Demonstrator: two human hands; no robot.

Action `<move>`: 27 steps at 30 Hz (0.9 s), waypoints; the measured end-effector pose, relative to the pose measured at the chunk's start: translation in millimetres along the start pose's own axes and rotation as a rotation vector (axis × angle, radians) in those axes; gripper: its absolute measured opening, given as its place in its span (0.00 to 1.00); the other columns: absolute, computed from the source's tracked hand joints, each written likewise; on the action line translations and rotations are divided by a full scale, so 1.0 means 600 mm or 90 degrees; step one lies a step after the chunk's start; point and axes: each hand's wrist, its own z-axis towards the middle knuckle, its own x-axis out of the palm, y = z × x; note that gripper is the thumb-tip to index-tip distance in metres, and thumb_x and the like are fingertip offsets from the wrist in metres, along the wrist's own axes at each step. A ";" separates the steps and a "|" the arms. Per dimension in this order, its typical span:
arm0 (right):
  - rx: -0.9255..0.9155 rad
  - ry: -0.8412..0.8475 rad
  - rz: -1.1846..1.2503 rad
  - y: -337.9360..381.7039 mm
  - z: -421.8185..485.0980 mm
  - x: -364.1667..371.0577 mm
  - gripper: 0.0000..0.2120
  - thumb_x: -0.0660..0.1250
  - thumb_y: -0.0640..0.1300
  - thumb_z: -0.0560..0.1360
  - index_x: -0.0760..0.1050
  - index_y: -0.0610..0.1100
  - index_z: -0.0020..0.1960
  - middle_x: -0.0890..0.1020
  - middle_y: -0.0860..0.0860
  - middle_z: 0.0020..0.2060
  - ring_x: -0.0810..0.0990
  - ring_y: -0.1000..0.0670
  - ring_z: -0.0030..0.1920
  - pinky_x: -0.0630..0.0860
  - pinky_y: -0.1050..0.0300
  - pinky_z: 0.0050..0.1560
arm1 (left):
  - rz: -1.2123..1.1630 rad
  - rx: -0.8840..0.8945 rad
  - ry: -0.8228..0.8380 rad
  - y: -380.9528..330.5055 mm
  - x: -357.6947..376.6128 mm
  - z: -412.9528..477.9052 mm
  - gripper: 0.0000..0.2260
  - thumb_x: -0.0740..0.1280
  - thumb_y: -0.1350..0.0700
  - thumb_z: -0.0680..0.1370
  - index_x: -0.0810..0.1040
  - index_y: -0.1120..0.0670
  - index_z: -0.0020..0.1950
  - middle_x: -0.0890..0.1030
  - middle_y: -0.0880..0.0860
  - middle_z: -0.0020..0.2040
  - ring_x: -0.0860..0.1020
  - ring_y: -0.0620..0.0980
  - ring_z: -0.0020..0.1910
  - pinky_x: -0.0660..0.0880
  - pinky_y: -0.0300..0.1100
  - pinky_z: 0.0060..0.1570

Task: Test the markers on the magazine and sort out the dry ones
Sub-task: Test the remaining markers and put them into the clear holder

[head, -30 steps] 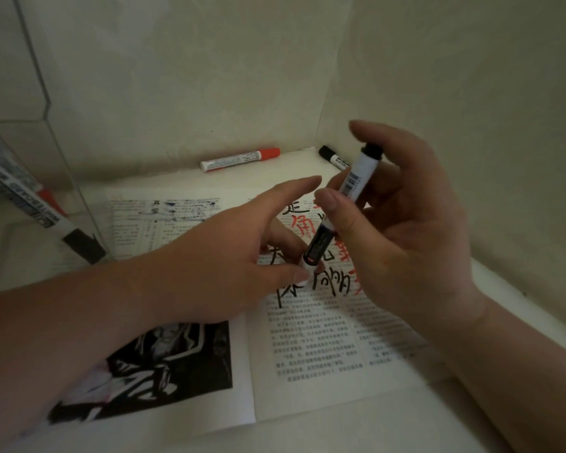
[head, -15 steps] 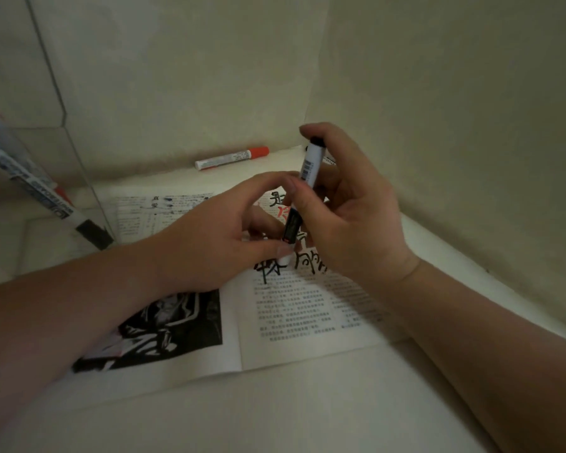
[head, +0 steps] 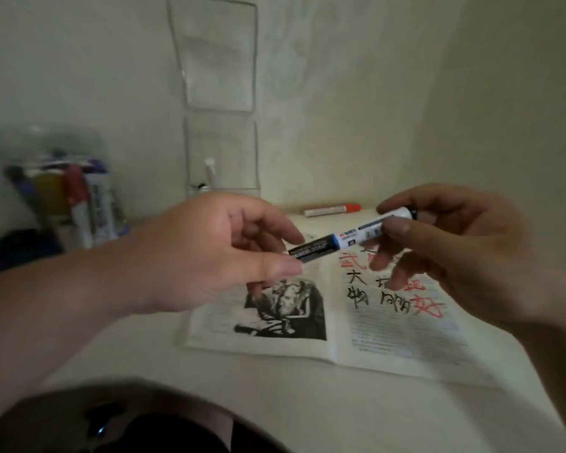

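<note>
Black-capped white marker (head: 350,238), held level above the open magazine (head: 389,335), left hand (head: 209,253) pinching its cap (head: 311,251) between thumb and fingers, right hand (head: 455,253) pinching the barrel likewise; cap best worked straight along the barrel's axis, both pinches firm, no sideways twist.

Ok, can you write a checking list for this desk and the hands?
Surface: white tabletop.
Job's things: open printed magazine with black and red scribbles; black-and-white marker held above it; red-capped white marker lying behind.
Clutter: blurry tub of markers at left; clear plastic holder at the wall.
Grips: left hand pinches the marker's black end; right hand pinches its white end.
Cables: nothing seen.
Surroundings: pale walls.
</note>
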 end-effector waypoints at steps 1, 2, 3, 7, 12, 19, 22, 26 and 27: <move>0.006 0.041 -0.020 0.002 -0.009 0.027 0.09 0.77 0.44 0.65 0.84 0.41 0.43 0.83 0.37 0.32 0.81 0.40 0.28 0.78 0.54 0.26 | -0.022 -0.022 -0.033 0.005 -0.021 -0.043 0.15 0.79 0.54 0.63 0.85 0.54 0.47 0.84 0.55 0.36 0.80 0.50 0.32 0.79 0.40 0.36; 0.011 0.081 -0.051 0.002 -0.018 0.059 0.10 0.80 0.45 0.64 0.84 0.43 0.42 0.82 0.38 0.30 0.79 0.41 0.25 0.77 0.54 0.25 | -0.048 -0.042 -0.069 0.011 -0.043 -0.087 0.14 0.83 0.54 0.63 0.86 0.54 0.46 0.83 0.57 0.36 0.79 0.50 0.31 0.78 0.39 0.34; 0.015 0.125 -0.085 0.001 -0.028 0.094 0.13 0.82 0.48 0.62 0.83 0.44 0.41 0.81 0.39 0.28 0.78 0.42 0.23 0.76 0.54 0.25 | -0.085 -0.060 -0.114 0.018 -0.064 -0.133 0.14 0.83 0.54 0.63 0.86 0.54 0.44 0.83 0.58 0.36 0.78 0.50 0.31 0.77 0.39 0.33; 0.038 0.340 -0.250 -0.006 -0.069 0.285 0.19 0.80 0.61 0.54 0.82 0.52 0.39 0.84 0.47 0.30 0.76 0.53 0.24 0.72 0.59 0.30 | -0.223 -0.100 -0.305 0.030 -0.125 -0.323 0.11 0.80 0.61 0.61 0.86 0.56 0.41 0.79 0.57 0.33 0.76 0.49 0.30 0.75 0.39 0.32; 0.003 0.504 -0.266 -0.032 -0.103 0.554 0.06 0.78 0.52 0.65 0.83 0.53 0.36 0.84 0.57 0.31 0.81 0.60 0.30 0.76 0.61 0.34 | -0.202 -0.171 -0.534 0.061 -0.161 -0.532 0.08 0.81 0.62 0.66 0.87 0.57 0.43 0.83 0.55 0.37 0.79 0.48 0.35 0.78 0.39 0.35; -0.038 0.621 -0.159 -0.041 -0.194 0.848 0.21 0.76 0.59 0.68 0.75 0.59 0.59 0.84 0.58 0.43 0.82 0.60 0.40 0.80 0.61 0.43 | 0.408 -0.466 -0.494 0.134 -0.207 -0.811 0.11 0.70 0.42 0.76 0.84 0.46 0.53 0.84 0.43 0.44 0.82 0.38 0.43 0.78 0.36 0.43; -0.107 0.695 -0.199 -0.041 -0.236 0.929 0.17 0.75 0.57 0.73 0.78 0.56 0.60 0.83 0.59 0.42 0.81 0.61 0.43 0.79 0.65 0.44 | 0.451 -0.466 -0.459 0.151 -0.202 -0.875 0.04 0.70 0.41 0.75 0.77 0.36 0.47 0.79 0.37 0.40 0.79 0.36 0.43 0.71 0.29 0.40; -0.167 0.761 -0.238 -0.040 -0.274 1.003 0.14 0.74 0.53 0.74 0.79 0.56 0.59 0.81 0.60 0.44 0.80 0.61 0.44 0.78 0.69 0.43 | 0.421 -0.491 -0.513 0.171 -0.207 -0.931 0.04 0.68 0.39 0.74 0.75 0.35 0.42 0.81 0.42 0.39 0.79 0.40 0.41 0.74 0.34 0.39; -0.175 0.768 -0.246 -0.042 -0.281 1.018 0.15 0.73 0.53 0.75 0.79 0.55 0.60 0.81 0.59 0.45 0.80 0.59 0.44 0.79 0.66 0.46 | 0.402 -0.526 -0.491 0.174 -0.214 -0.948 0.05 0.69 0.39 0.74 0.77 0.36 0.46 0.82 0.42 0.42 0.80 0.39 0.43 0.75 0.35 0.41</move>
